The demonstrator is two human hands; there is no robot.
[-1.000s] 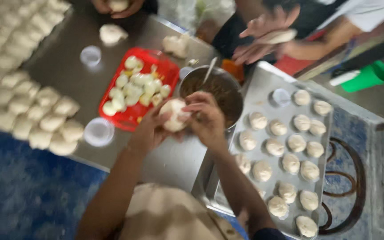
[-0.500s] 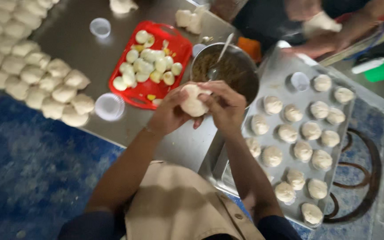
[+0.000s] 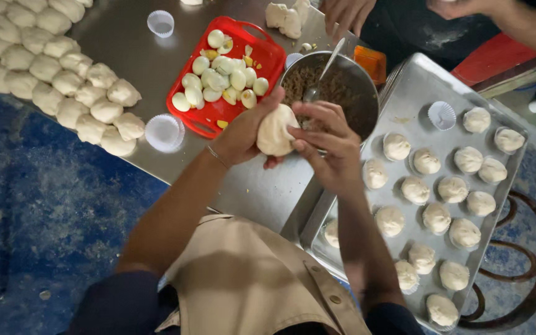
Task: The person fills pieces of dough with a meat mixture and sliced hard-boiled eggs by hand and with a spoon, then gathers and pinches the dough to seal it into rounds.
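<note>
The person's left hand [image 3: 243, 133] cupped a pale dough ball [image 3: 276, 130] from below, and the right hand [image 3: 324, 146] pinched at its near side, so both hands grasped the same ball. Compared with half a second and a second earlier, the ball remained between the hands in front of the metal bowl [image 3: 361, 87]; only the fingers had shifted around it, which suggested the dough was being closed and shaped rather than set down.

The metal bowl held brown minced filling with a spoon [image 3: 321, 77] standing in it. Left of the bowl, a red tray [image 3: 262, 53] carried halved boiled eggs [image 3: 218, 80]. Right of the bowl, a steel baking tray [image 3: 404, 93] held rows of finished buns [image 3: 426, 161] in paper cups, plus one empty paper cup [image 3: 442, 115]. Far left of the bowl, plain dough portions [image 3: 63, 68] lay in rows on the desk [image 3: 125, 43]. Another person's hand [image 3: 345, 15] showed beyond the bowl.
</note>
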